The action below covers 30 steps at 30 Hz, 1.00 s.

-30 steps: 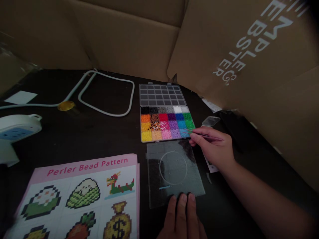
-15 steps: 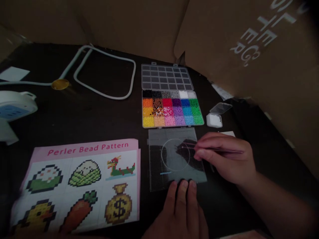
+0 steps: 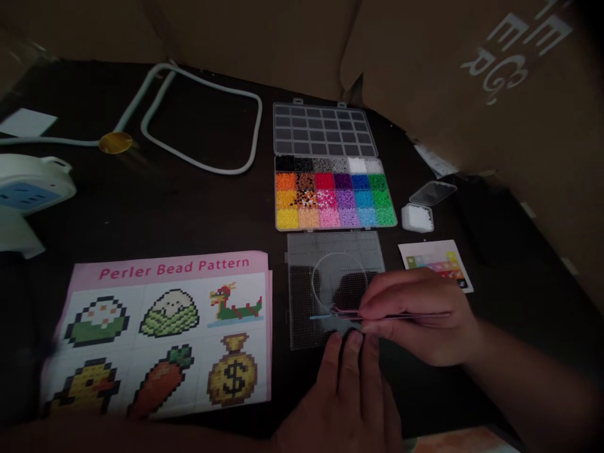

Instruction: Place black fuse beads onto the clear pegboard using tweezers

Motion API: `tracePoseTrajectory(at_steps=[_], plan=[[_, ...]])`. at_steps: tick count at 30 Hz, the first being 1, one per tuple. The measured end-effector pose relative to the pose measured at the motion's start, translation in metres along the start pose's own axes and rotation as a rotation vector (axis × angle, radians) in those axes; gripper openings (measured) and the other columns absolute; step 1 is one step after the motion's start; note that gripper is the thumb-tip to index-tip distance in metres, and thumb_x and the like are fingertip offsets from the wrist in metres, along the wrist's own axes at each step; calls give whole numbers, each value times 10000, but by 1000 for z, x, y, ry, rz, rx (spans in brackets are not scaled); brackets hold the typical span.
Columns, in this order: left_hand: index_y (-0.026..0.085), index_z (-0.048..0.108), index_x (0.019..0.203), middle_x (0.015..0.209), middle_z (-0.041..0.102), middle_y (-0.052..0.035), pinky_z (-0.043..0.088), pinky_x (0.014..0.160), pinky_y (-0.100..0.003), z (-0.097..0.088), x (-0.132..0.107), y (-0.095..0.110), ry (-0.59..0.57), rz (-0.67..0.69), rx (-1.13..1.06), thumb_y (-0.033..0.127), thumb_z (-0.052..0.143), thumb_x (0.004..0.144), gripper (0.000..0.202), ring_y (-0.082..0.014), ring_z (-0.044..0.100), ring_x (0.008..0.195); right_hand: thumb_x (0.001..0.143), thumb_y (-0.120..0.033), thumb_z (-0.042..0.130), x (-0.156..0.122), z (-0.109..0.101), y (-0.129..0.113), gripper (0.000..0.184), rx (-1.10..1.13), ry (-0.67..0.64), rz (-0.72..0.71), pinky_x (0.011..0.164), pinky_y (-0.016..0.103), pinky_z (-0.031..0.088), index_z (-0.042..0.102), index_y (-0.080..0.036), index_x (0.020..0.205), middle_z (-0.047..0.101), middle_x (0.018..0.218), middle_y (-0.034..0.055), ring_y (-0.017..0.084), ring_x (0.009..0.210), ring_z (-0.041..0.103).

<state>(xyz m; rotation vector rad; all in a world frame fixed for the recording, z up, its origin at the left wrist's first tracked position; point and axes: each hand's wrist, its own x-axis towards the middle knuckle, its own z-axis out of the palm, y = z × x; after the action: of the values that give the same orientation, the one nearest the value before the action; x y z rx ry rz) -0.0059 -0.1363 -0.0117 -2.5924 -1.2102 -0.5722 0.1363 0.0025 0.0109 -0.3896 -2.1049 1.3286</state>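
My right hand [image 3: 415,318] pinches a pair of thin tweezers [image 3: 401,314] and holds their tips low over the clear square pegboard [image 3: 330,264], close to a short row of blue beads [image 3: 319,317] near its front edge. My left hand [image 3: 346,390] lies with its fingertips pressed flat on the pegboard's front edge. An open bead box [image 3: 333,198] with many coloured compartments sits just behind the pegboard, its clear lid [image 3: 325,129] folded back.
A pink "Perler Bead Pattern" sheet [image 3: 160,333] lies at the left. A small open case of white beads [image 3: 418,217] and a colour card [image 3: 436,261] sit at the right. A white cable [image 3: 202,126], a gold disc [image 3: 114,143] and a power strip [image 3: 28,189] lie at the back left. Cardboard walls surround the dark table.
My right hand carried the tweezers from the blue compartment of the bead box down to the pegboard's front rows. The view tipped downward. My left hand stayed on the board's edge.
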Motion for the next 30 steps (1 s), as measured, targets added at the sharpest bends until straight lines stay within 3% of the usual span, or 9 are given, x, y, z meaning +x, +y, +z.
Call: tracePoseTrajectory(at_steps=[15,30], plan=[[80,657,976,1058,727,-175,479,872,-492,0,-1,0,-1,-11,-20,198,439,919,255,-329,717,952,850,-114,691,5,0,-1,109,-55,-65,36,593,175,561,729,-166,938,709,791,52,104,678,682],[67,657,1006,1079,717,-194,502,861,-489,0,-1,1,-26,-2,-31,205,434,922,275,-333,717,964,834,-110,712,5,2,0,100,-34,-43,53,581,173,553,736,-151,922,707,779,54,103,663,678]])
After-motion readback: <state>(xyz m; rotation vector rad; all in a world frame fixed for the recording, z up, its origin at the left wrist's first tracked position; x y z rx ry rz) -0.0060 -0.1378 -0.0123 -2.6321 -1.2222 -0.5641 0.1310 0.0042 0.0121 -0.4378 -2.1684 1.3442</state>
